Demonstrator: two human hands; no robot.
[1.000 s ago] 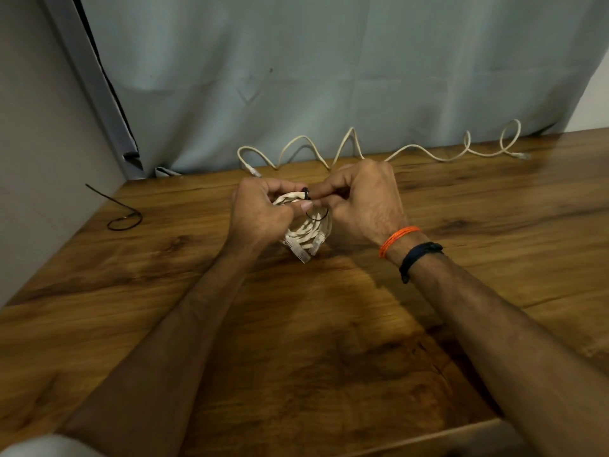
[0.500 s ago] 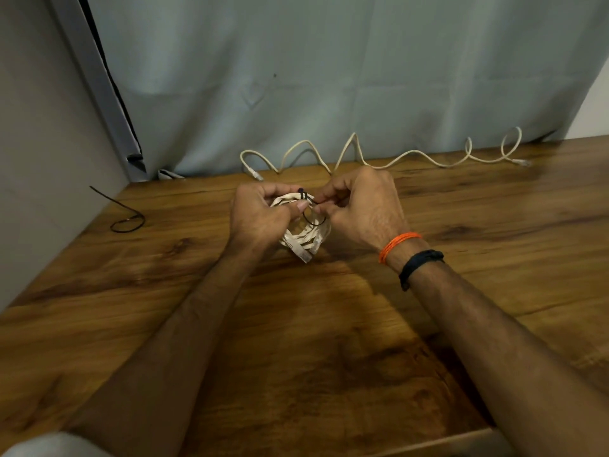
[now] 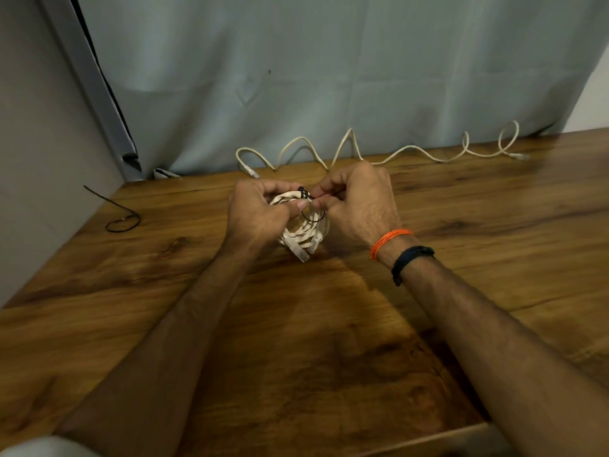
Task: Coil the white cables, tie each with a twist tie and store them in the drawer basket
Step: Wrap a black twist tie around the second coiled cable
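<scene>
**Tie wound tighter on the coil**

Head view: the left hand (image 3: 260, 214) grips the coil (image 3: 304, 230) of white cable just above the surface (image 3: 296, 341), fingers curled round its top. The right hand (image 3: 357, 201) pinches the black tie (image 3: 304, 193) where it wraps the bundle. Compared with a second ago, the tie's free loop below the pinch looks drawn in closer and the wrap sits snugger on the strands, so the twisting seems nearly finished; this coil is probably close to ready for storing. No drawer basket shows.

A second cable (image 3: 379, 150) lies uncoiled along the far edge against the curtain (image 3: 329, 77), well apart from the hands. A spare tie (image 3: 122, 219) rests near the left wall. The near edge sits close under the forearms; open room lies right and in front.
</scene>
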